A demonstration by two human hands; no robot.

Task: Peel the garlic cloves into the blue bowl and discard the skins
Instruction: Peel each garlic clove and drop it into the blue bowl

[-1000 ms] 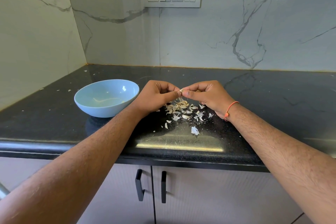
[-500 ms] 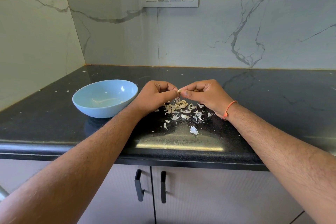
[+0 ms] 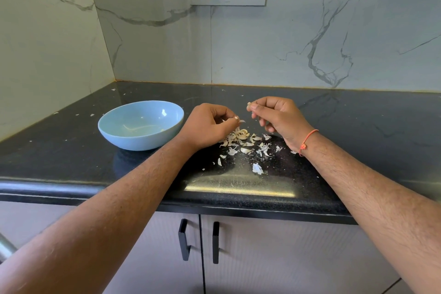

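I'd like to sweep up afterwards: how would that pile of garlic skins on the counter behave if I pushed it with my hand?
The garlic skins look thin and curled, so they are probably very light and would scatter or flutter rather than slide together. Small flakes already lie spread across the dark counter, suggesting they drift easily. They likely crumple, not resist.

Skins pile is sitting between both hands — blue bowl is blocking the left side just beside it; bare desk is lying open rightward and behind.
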